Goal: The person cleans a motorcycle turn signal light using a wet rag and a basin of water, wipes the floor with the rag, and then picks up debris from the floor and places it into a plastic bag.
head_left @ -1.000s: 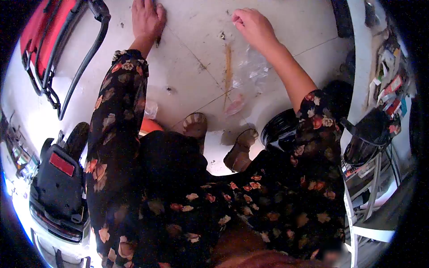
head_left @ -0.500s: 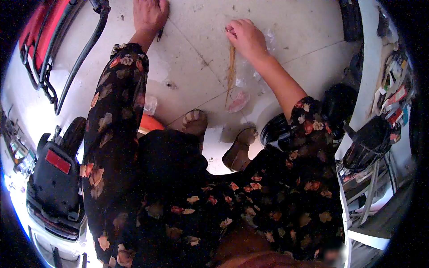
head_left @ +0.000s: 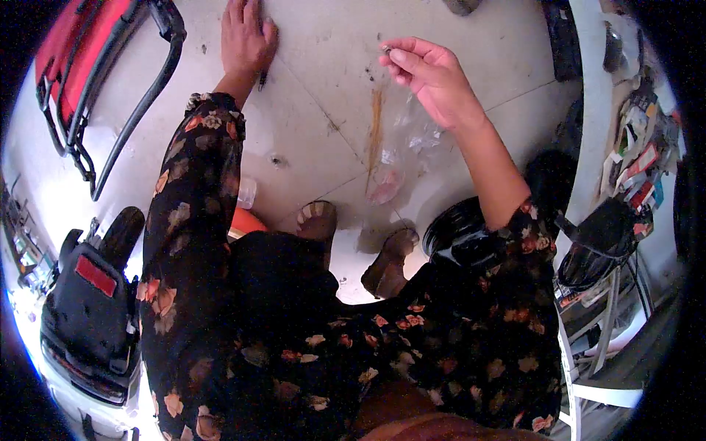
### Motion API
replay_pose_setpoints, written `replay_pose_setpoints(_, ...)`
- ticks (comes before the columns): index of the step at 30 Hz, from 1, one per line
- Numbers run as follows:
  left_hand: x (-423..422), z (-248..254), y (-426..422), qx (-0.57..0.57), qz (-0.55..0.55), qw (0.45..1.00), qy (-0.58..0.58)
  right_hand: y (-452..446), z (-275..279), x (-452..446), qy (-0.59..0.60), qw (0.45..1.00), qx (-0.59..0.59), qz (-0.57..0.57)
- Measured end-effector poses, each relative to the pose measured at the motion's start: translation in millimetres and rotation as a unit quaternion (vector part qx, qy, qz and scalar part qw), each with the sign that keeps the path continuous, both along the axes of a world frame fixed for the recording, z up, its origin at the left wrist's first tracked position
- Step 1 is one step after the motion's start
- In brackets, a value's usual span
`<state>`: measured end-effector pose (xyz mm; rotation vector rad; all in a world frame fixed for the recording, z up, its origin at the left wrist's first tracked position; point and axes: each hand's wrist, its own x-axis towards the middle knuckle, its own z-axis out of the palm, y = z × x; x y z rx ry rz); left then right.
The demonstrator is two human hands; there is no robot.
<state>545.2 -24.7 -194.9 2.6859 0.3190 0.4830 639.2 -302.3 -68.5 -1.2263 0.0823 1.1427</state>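
Observation:
My right hand (head_left: 435, 79) is raised above the pale tiled floor (head_left: 309, 136), thumb and forefinger pinched on a small dark object (head_left: 387, 50) too tiny to name. Below it lies a thin yellow-brown strip (head_left: 376, 121), its kind unclear. Crumpled clear plastic (head_left: 419, 140) is beside the strip, and a pinkish roundish piece (head_left: 385, 185) rests near its lower end. My left hand (head_left: 248, 40) lies on the floor at the upper left, fingers stretched out. A slim dark object (head_left: 262, 78) shows by its wrist, mostly hidden.
A red item with a black tubular frame (head_left: 173, 44) stands at the left. Black coiled material (head_left: 460, 231) sits near my right foot (head_left: 390, 263). Along the right is a shelf with assorted packets (head_left: 640, 165). An orange object (head_left: 248, 222) is beside my left leg.
My right hand has lifted and turned its palm side into view, still pinching; the strip's upper end now shows below it. My left hand has shifted slightly downward in view, and its fingers show more.

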Motion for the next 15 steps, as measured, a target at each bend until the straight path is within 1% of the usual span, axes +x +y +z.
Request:
replay_pose_setpoints(2, -1.2, 1.4, -2.2, -0.017, -0.001, 1.0, -0.01, 0.5, 14.5, 3.2, 0.025, 0.998, 0.054, -0.018)
replay_pose_setpoints(3, -3.9, -0.9, -1.7, -0.009, 0.012, 1.0, 0.008, 0.1, 22.3, 4.8, 0.036, 0.996, 0.08, -0.028)
replay_pose_setpoints(5, -4.8, -10.4, 3.9, 0.002, 0.03, 0.999, 0.03, 1.4, 43.7, 8.6, -0.043, 0.999, 0.023, -0.023)
replay_pose_setpoints(6, -6.7, -6.4, 3.3, -0.04, 0.035, 0.998, 0.029, -1.8, 57.9, 13.6, -0.092, 0.995, -0.013, -0.026)
replay_pose_setpoints(7, -5.6, -9.6, 3.9, -0.027, 0.034, 0.999, 0.025, -6.6, 74.6, 19.4, -0.199, 0.978, -0.041, -0.039)
replay_pose_setpoints(8, -4.4, 1.1, -1.3, -0.025, 0.047, 0.997, 0.059, -10.0, 89.8, 23.6, -0.301, 0.95, -0.07, -0.05)
replay_pose_setpoints(9, -2.9, -2.6, -4.5, -0.017, 0.025, 0.998, 0.055, -24.1, 96.5, 31.9, -0.393, 0.912, -0.1, -0.061)
replay_pose_setpoints(10, -0.4, 2.6, -7.9, -0.022, 0.029, 0.998, 0.059, -36.9, 105.5, 42.6, -0.484, 0.859, -0.142, -0.088)
replay_pose_setpoints(11, -2.1, 5.3, -7.4, 0.003, 0.02, 0.998, 0.065, -49.0, 113.5, 52.3, -0.566, 0.798, -0.177, -0.111)
replay_pose_setpoints(12, -1.7, 5.3, -7.4, -0.001, 0.021, 0.998, 0.065, -60.4, 123.1, 59.8, -0.639, 0.728, -0.209, -0.133)
replay_pose_setpoints(13, -1.5, 7.1, -7.8, 0.0, 0.02, 0.998, 0.065, -72.5, 136.2, 66.3, -0.674, 0.665, -0.289, -0.143)
replay_pose_setpoints(15, -1.3, 7.7, -7.6, 0.005, 0.018, 0.998, 0.063, -99.2, 145.7, 80.1, -0.722, 0.569, -0.36, -0.16)
